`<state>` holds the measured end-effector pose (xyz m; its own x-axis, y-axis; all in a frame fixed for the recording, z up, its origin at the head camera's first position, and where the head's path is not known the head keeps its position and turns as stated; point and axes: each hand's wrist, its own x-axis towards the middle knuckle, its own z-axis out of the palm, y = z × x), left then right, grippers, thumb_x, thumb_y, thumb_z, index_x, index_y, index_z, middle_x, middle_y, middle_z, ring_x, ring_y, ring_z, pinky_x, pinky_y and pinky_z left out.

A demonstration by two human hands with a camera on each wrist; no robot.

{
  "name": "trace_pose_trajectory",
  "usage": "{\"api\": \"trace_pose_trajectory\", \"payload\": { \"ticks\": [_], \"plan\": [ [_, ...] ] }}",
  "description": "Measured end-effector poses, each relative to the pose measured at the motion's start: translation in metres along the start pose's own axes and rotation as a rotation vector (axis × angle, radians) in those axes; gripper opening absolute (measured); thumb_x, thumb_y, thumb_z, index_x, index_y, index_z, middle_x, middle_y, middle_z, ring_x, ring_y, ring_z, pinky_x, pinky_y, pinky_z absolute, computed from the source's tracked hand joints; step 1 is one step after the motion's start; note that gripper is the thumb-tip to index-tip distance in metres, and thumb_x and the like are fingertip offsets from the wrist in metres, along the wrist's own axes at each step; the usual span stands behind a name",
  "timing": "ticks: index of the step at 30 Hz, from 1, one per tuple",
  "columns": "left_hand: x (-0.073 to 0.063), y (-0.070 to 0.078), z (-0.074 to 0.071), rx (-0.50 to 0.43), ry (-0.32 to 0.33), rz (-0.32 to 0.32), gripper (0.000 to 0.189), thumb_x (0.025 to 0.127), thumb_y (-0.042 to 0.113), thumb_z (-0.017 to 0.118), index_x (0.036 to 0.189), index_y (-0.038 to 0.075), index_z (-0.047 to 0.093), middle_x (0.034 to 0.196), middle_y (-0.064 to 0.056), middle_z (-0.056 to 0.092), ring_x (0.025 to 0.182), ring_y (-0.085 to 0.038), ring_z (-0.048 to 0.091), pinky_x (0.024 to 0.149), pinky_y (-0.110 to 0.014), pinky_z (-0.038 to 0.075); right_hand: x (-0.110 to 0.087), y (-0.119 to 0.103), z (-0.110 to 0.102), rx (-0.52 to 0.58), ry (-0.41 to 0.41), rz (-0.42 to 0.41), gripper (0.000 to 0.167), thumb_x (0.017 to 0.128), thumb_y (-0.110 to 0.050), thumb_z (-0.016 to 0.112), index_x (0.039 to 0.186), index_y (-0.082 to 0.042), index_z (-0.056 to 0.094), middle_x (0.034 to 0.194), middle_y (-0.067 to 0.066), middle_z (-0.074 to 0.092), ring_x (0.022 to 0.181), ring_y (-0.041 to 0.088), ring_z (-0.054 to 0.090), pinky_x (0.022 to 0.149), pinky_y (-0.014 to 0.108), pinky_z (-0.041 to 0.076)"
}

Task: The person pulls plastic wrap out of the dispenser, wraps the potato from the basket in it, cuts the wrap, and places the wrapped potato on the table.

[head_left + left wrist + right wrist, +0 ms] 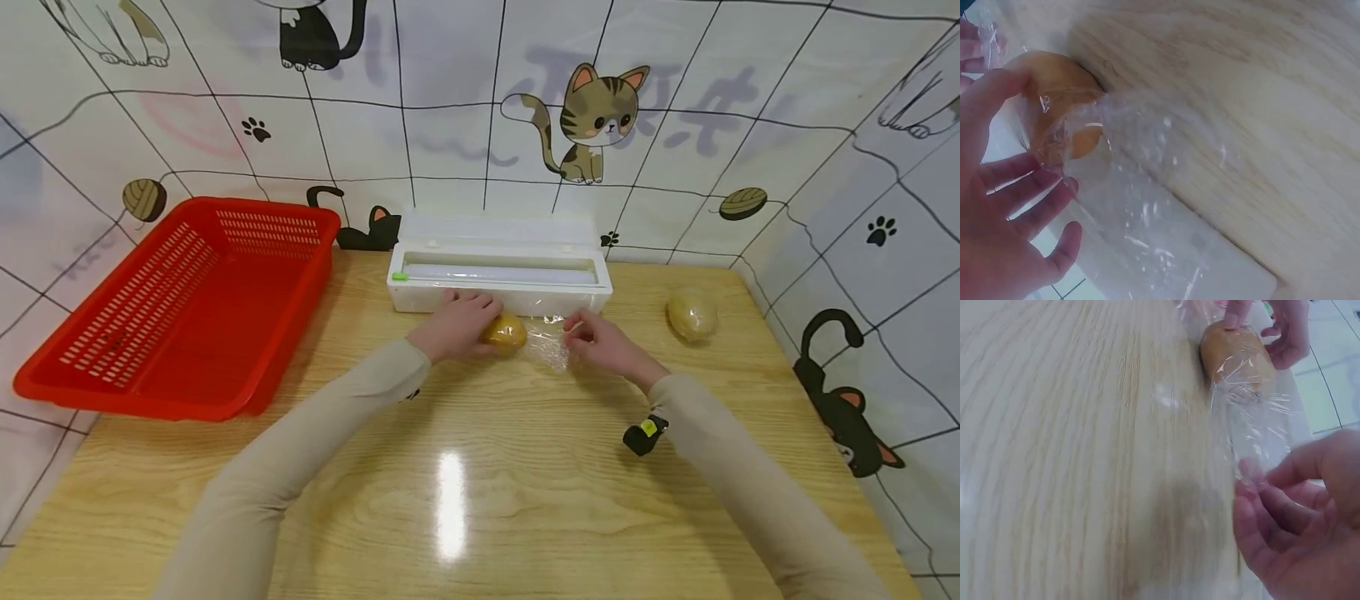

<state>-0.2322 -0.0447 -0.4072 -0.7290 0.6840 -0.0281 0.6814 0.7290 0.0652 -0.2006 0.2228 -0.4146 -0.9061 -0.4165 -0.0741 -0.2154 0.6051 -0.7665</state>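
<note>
A smooth, rounded orange-yellow fruit (506, 334) lies on the table in front of a white cling film dispenser (495, 298), under clear film. My left hand (459, 325) holds it from the left; in the left wrist view the thumb rests on the fruit (1060, 78) and the other fingers spread beside it. To the right of the fruit, cling film (547, 343) stretches out in a crumpled, shiny strip. My right hand (603, 343) pinches the loose end, and its curled fingers show in the right wrist view around the gathered film (1250, 440).
Another rounded, pale yellow thing (692, 315), shiny with film, sits at the table's right. The dispenser's lid (498, 227) stands raised against the cat-patterned wall covering. A red perforated basket (187, 308) is on the left. A small black device (645, 435) hangs at the right wrist.
</note>
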Motion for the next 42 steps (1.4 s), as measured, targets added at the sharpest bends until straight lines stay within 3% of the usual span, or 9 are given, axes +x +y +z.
{"api": "trace_pose_trajectory", "payload": {
  "ticks": [4, 10, 13, 16, 22, 28, 37, 40, 42],
  "plan": [
    [0.001, 0.003, -0.001, -0.018, 0.001, 0.012, 0.053, 0.085, 0.044, 0.072, 0.118, 0.009, 0.049, 0.110, -0.005, 0.054, 0.103, -0.022, 0.050, 0.089, -0.043, 0.038, -0.003, 0.002, 0.001, -0.081, 0.098, -0.112, 0.010, 0.091, 0.004, 0.050, 0.095, 0.003, 0.059, 0.092, 0.018, 0.063, 0.085, 0.030, 0.059, 0.070, 0.035, 0.046],
    [0.000, 0.003, -0.001, -0.074, -0.006, 0.046, 0.054, 0.087, 0.036, 0.072, 0.121, 0.004, 0.046, 0.107, -0.008, 0.050, 0.095, -0.022, 0.048, 0.083, -0.034, 0.045, 0.002, -0.028, 0.018, -0.554, 0.271, -0.279, 0.014, 0.086, -0.002, 0.053, 0.090, 0.000, 0.066, 0.097, 0.017, 0.062, 0.093, 0.036, 0.052, 0.083, 0.045, 0.043],
    [-0.002, 0.001, 0.001, -0.101, 0.006, 0.060, 0.059, 0.083, 0.029, 0.078, 0.125, 0.002, 0.045, 0.113, -0.010, 0.050, 0.099, -0.022, 0.050, 0.087, -0.033, 0.046, 0.008, -0.048, 0.029, -0.650, 0.264, -0.267, 0.022, 0.084, -0.008, 0.063, 0.103, 0.002, 0.064, 0.108, 0.019, 0.061, 0.104, 0.039, 0.050, 0.087, 0.049, 0.042],
    [-0.005, -0.003, 0.005, -0.126, 0.014, 0.090, 0.065, 0.081, 0.013, 0.078, 0.133, -0.001, 0.042, 0.123, -0.014, 0.048, 0.109, -0.025, 0.049, 0.097, -0.034, 0.042, 0.014, -0.055, 0.039, -0.629, 0.158, -0.181, 0.044, 0.082, -0.017, 0.071, 0.119, 0.001, 0.056, 0.114, 0.020, 0.057, 0.103, 0.036, 0.052, 0.083, 0.048, 0.046],
    [-0.016, -0.012, 0.017, -0.154, -0.023, 0.127, 0.062, 0.093, -0.012, 0.048, 0.149, 0.003, 0.029, 0.149, -0.014, 0.034, 0.136, -0.029, 0.032, 0.112, -0.037, 0.023, 0.018, -0.036, 0.040, -0.515, 0.012, 0.012, 0.070, 0.075, -0.015, 0.078, 0.133, -0.003, 0.040, 0.114, 0.022, 0.053, 0.098, 0.036, 0.056, 0.077, 0.050, 0.050],
    [-0.025, -0.020, 0.019, -0.187, -0.060, 0.097, 0.072, 0.089, -0.021, 0.042, 0.152, 0.009, 0.025, 0.154, -0.010, 0.028, 0.140, -0.027, 0.027, 0.112, -0.039, 0.022, 0.017, -0.014, 0.023, -0.355, -0.074, 0.070, 0.055, 0.076, -0.019, 0.078, 0.119, -0.001, 0.050, 0.105, 0.016, 0.058, 0.095, 0.031, 0.056, 0.083, 0.047, 0.046],
    [-0.026, -0.021, 0.010, -0.206, -0.102, 0.092, 0.068, 0.093, -0.017, 0.043, 0.153, 0.010, 0.024, 0.155, -0.009, 0.027, 0.140, -0.026, 0.026, 0.113, -0.038, 0.019, 0.007, 0.009, -0.019, 0.564, -0.137, 0.370, 0.043, 0.099, -0.010, 0.051, 0.130, 0.017, 0.037, 0.119, 0.022, 0.058, 0.095, 0.016, 0.062, 0.091, 0.036, 0.049],
    [-0.027, -0.021, 0.008, -0.192, -0.095, 0.092, 0.063, 0.095, -0.015, 0.041, 0.152, 0.009, 0.026, 0.153, -0.010, 0.029, 0.140, -0.026, 0.027, 0.113, -0.038, 0.020, 0.003, 0.013, -0.030, 0.720, -0.126, 0.434, 0.041, 0.103, -0.010, 0.040, 0.130, 0.020, 0.036, 0.114, 0.021, 0.063, 0.094, 0.018, 0.065, 0.092, 0.035, 0.048],
    [-0.028, -0.021, 0.007, -0.191, -0.092, 0.087, 0.061, 0.096, -0.014, 0.041, 0.151, 0.008, 0.027, 0.153, -0.010, 0.030, 0.139, -0.027, 0.028, 0.113, -0.038, 0.021, 0.001, 0.014, -0.034, 0.695, -0.145, 0.443, 0.043, 0.104, -0.013, 0.036, 0.130, 0.021, 0.039, 0.112, 0.020, 0.065, 0.097, 0.021, 0.066, 0.091, 0.036, 0.049]
  ]
}}
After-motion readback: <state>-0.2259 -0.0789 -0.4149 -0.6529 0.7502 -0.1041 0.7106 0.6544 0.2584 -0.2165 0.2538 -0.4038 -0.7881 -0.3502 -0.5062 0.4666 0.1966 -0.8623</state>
